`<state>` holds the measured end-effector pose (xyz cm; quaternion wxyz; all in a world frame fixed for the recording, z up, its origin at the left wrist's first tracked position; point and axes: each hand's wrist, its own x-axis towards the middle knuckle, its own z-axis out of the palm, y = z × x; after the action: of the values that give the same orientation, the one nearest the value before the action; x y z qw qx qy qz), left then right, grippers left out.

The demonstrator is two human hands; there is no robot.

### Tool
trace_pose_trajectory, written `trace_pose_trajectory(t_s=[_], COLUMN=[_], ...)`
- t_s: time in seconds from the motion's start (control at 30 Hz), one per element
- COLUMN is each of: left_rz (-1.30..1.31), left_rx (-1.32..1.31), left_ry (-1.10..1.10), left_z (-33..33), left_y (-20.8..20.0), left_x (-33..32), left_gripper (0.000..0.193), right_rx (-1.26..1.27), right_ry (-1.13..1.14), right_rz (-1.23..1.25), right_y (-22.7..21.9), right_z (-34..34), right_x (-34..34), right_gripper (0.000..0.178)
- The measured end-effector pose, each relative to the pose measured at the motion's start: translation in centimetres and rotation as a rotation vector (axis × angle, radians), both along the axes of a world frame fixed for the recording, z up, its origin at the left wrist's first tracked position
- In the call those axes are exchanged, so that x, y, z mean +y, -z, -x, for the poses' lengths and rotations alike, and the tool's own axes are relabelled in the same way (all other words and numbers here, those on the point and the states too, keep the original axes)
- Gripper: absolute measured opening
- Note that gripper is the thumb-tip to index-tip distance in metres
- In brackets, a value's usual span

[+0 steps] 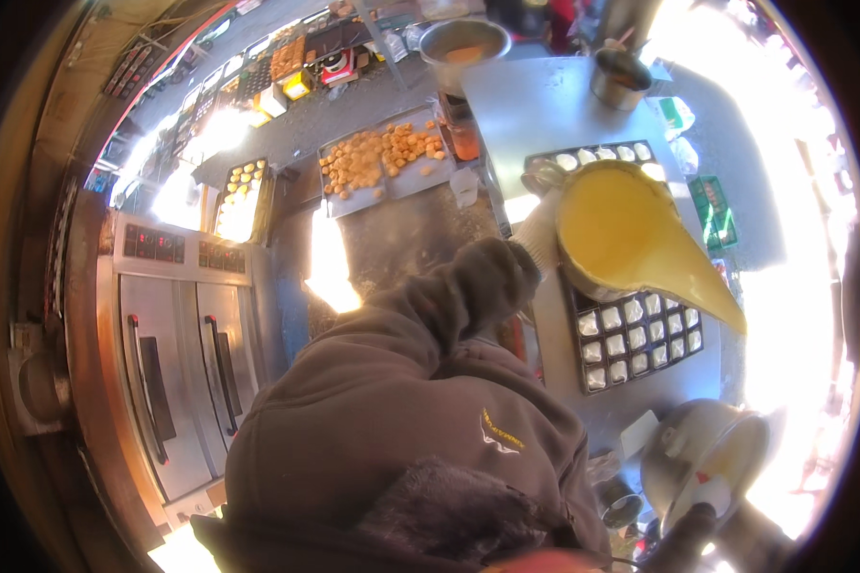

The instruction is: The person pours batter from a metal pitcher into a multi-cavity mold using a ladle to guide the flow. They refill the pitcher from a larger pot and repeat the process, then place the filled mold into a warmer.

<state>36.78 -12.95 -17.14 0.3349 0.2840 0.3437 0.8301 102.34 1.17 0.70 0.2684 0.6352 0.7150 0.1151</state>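
Left hand: your gloved left hand (541,227) appears clenched around the handle side of the jug (583,279); individual fingers are indistinct.
Jug position: raised above the table (549,349), between the cup tray (646,372) and your head.
Jug handling: judged stiff-walled and heavy with yellow batter (616,224); contents likely slosh, and the long spout is probably slippery.
Jug hold: take the handle, steady the wall opposite; avoid the spout.
Right hand: your gloved right hand (711,495) is at the large pot (669,447); you cannot tell whether its fingers grasp anything.
Far side: golden pieces (358,164) lie on sheets.
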Motion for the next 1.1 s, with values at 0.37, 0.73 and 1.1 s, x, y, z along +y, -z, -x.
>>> trace_pose_trajectory(t_s=[0.37,0.73,1.1], left_rz=[0.777,0.156,0.621], left_rx=[2.032,0.495,0.25], left_ry=[-0.106,0.4,0.177], left_z=[-2.5,-18.0,-35.6], left_y=[-6.4,-13.6,-26.5], left_x=[5.2,20.4,25.3], left_gripper=[0.059,0.052,0.062], right_rx=[0.601,2.083,1.575], right_ry=[0.282,0.607,0.36], right_rz=[-0.554,-0.157,-0.519], right_y=[-6.2,-9.2,-27.5], right_z=[-6.5,-1.4,0.7], right_x=[-7.1,-11.6,-12.4], right_gripper=[0.033,0.035,0.033])
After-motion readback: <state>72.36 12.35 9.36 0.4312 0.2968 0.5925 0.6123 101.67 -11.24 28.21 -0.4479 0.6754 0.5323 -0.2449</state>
